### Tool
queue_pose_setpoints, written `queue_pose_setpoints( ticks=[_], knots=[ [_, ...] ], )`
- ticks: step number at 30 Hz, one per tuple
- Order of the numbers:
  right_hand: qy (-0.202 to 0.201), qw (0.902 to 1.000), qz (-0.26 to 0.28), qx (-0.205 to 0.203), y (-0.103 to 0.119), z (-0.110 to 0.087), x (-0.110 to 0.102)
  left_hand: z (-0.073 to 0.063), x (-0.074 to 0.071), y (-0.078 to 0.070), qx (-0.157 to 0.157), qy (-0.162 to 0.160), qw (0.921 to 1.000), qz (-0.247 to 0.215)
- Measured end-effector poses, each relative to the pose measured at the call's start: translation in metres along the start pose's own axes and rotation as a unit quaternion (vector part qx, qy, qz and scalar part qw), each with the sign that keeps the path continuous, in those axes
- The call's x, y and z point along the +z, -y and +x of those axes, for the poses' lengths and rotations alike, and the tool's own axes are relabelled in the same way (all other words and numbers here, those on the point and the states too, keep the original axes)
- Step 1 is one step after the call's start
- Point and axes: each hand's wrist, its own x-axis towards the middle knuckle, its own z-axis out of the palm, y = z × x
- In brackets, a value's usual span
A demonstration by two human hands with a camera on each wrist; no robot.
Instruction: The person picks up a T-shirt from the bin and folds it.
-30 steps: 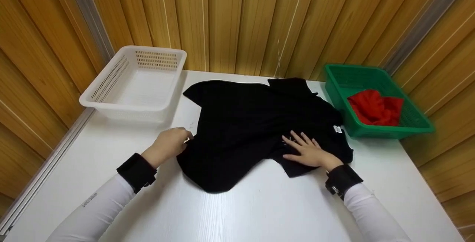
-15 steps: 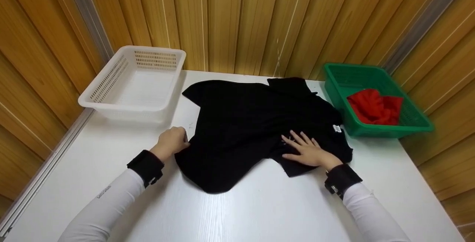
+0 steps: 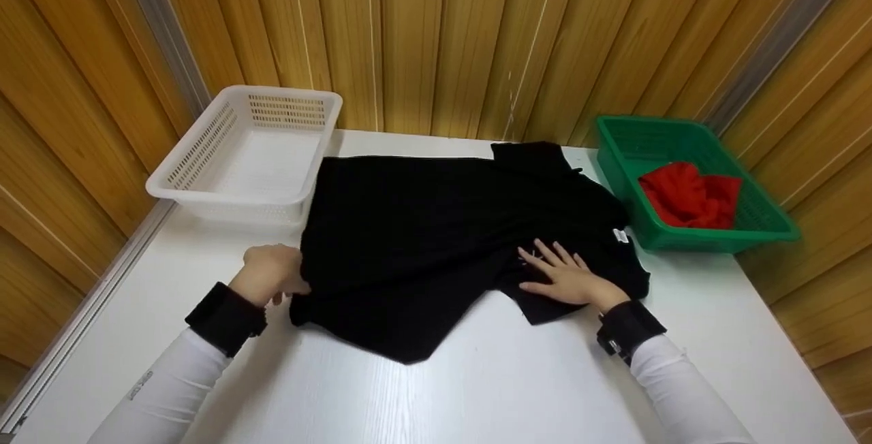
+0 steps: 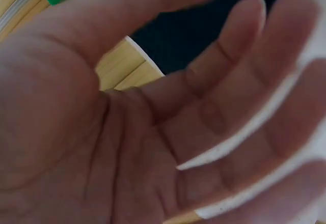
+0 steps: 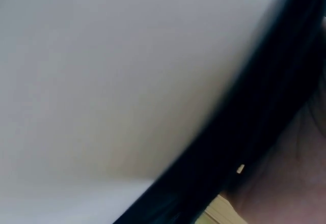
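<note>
A black short-sleeved shirt (image 3: 409,226) with a small white label (image 3: 620,235) lies spread sideways on the white table (image 3: 463,396), its hem to the left and collar to the right. My left hand (image 3: 272,270) is at the hem, fingertips right at the cloth edge. In the left wrist view the same hand (image 4: 127,132) has loosely bent, separated fingers, with dark cloth showing beyond them. Flat on the shirt near its lower sleeve rests my right hand (image 3: 562,278), fingers spread. The right wrist view catches only part of that palm (image 5: 290,183) beside dark material.
A white plastic basket (image 3: 235,192) stands at the back left, close to the shirt's hem corner. On the right, a green basket (image 3: 715,241) holds a red cloth (image 3: 691,195) and sits against the collar end. Wood-patterned panels (image 3: 443,42) border the table's back and sides.
My left hand has moved left and the hem has shifted left with it. The folded-over hem corners have straightened into a longer edge. The right hand has stayed in place.
</note>
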Motion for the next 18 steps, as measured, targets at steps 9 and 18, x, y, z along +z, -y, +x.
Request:
queue_pose_setpoints(
  ticks=[9,18],
  knots=[
    [-0.002,1.0,0.004,-0.004,-0.001,-0.001,0.004,0.048,0.042,-0.043,0.083,-0.066,0.9925,-0.061],
    [0.014,0.9998,0.01,-0.004,-0.003,0.004,-0.005,0.101,0.031,-0.035,0.06,0.001,0.9955,-0.074]
  ],
)
